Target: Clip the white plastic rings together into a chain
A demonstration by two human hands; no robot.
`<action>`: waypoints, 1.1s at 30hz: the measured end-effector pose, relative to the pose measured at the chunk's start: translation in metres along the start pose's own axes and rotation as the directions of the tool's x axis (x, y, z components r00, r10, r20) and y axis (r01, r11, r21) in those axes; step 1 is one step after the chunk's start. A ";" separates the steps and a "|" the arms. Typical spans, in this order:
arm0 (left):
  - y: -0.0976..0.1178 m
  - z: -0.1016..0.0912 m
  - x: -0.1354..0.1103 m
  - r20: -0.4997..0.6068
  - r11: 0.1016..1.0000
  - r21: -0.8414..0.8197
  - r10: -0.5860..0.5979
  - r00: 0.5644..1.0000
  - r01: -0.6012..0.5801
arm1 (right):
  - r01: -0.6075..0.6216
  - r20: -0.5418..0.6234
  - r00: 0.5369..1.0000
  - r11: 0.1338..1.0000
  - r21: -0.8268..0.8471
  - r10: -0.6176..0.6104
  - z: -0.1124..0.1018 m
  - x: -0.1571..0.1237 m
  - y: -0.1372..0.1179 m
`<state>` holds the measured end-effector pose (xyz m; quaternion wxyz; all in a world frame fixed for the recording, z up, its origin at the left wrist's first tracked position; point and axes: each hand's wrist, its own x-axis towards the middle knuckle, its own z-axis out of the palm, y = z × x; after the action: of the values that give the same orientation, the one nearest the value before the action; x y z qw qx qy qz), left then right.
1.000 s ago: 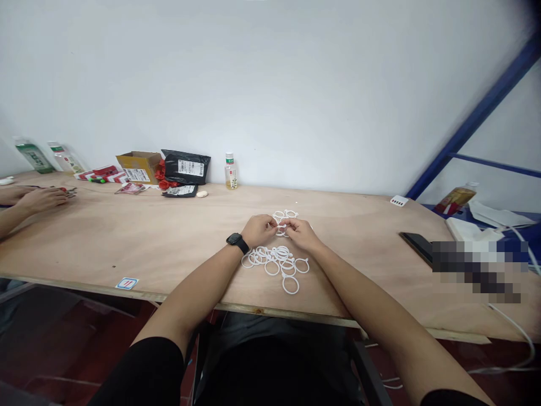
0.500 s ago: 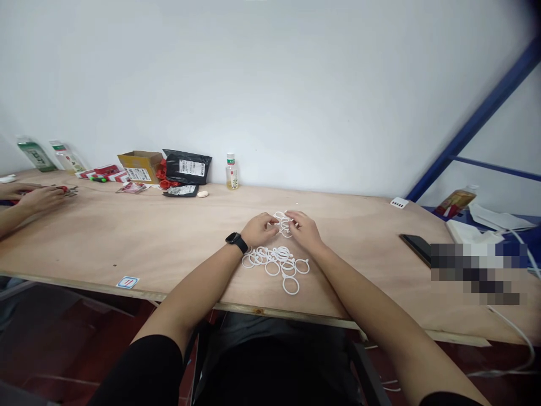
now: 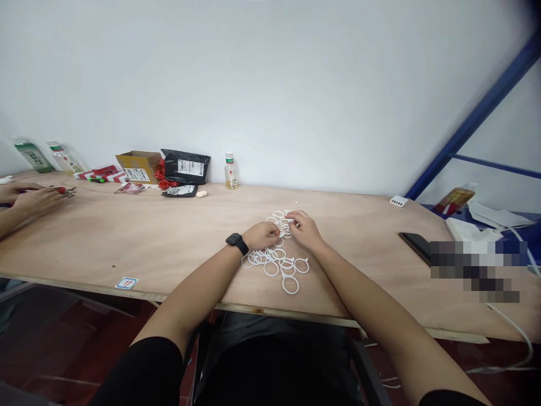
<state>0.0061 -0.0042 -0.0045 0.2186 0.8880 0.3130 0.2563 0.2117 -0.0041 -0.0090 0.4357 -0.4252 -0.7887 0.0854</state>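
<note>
Hands: the left hand and right hand are close together but not pressed together, with fingers curled and pinching at the rings; the fingers hide the exact grip.

Rings: white plastic rings lie in a loose, interlinked heap on the bench, with the heap running from under the hands toward the near edge.

Wrist: a black smartwatch sits on the left wrist, just behind the left hand.

Containers: well left of the rings, by the wall, stands an open cardboard box with a white label; its contents are out of sight. Just right of it, a black bag with a white label stands against the wall, and red pieces sit between the two. A small capped bottle of pale liquid stands upright by the wall, beyond the rings. Far right of the rings, an amber bottle leans on a blue shelf.

Other person: another person's hands rest far left of the rings, touching or just beside a red-handled tool. Two labelled bottles lie tilted near the wall beyond them.

Right side: a black phone lies on the bench well right of the rings, beside a pixelated patch. A blue steel frame rises beyond it.
</note>
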 end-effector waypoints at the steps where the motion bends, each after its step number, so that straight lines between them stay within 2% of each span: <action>1: 0.000 -0.001 0.000 -0.047 0.999 -0.017 -0.032 0.998 0.032 | 0.019 0.012 1.000 1.000 0.015 -0.020 0.000 0.000 -0.001; 4: 0.001 -0.003 0.001 -0.163 0.992 -0.069 -0.115 0.980 0.104 | 0.097 0.058 0.993 0.994 0.052 -0.100 0.000 -0.002 -0.006; 7: 0.002 -0.002 0.001 -0.221 0.988 -0.089 -0.141 0.965 0.124 | 0.149 0.128 0.980 0.988 0.052 -0.154 0.002 -0.003 -0.012; 10: 0.001 -0.001 0.001 -0.223 0.984 -0.140 -0.143 0.964 0.113 | 0.127 0.168 0.977 0.992 0.023 -0.129 0.002 -0.003 -0.015; 14: -0.001 0.002 0.003 -0.230 0.935 -0.336 -0.196 0.953 0.111 | 0.083 0.192 0.979 0.996 -0.041 -0.074 -0.001 -0.001 -0.011; 17: -0.002 0.003 0.005 -0.266 0.899 -0.433 -0.204 0.942 0.072 | 0.036 0.180 0.983 0.999 -0.025 -0.031 -0.003 -0.001 -0.008; 20: -0.001 0.002 0.007 -0.294 0.868 -0.496 -0.194 0.936 0.025 | 0.041 0.180 0.983 0.999 0.030 -0.046 -0.004 -0.001 -0.010; 24: 0.001 0.002 0.008 -0.244 0.793 -0.609 -0.202 0.948 0.012 | 0.071 0.231 0.970 0.997 0.008 -0.071 -0.002 -0.002 -0.014; 28: 0.002 0.004 0.008 -0.221 0.777 -0.628 -0.240 0.945 0.050 | 0.023 0.222 0.975 1.000 -0.017 -0.019 0.000 -0.002 -0.013; 33: 0.000 0.007 0.009 -0.255 0.798 -0.584 -0.352 0.900 0.147 | -0.028 0.182 0.983 1.000 -0.015 0.030 0.002 -0.004 -0.009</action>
<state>0.0162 0.0001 -0.0068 0.4378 0.6763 0.3756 0.4580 0.2059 -0.0122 -0.0076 0.3579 -0.4297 -0.8195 0.1253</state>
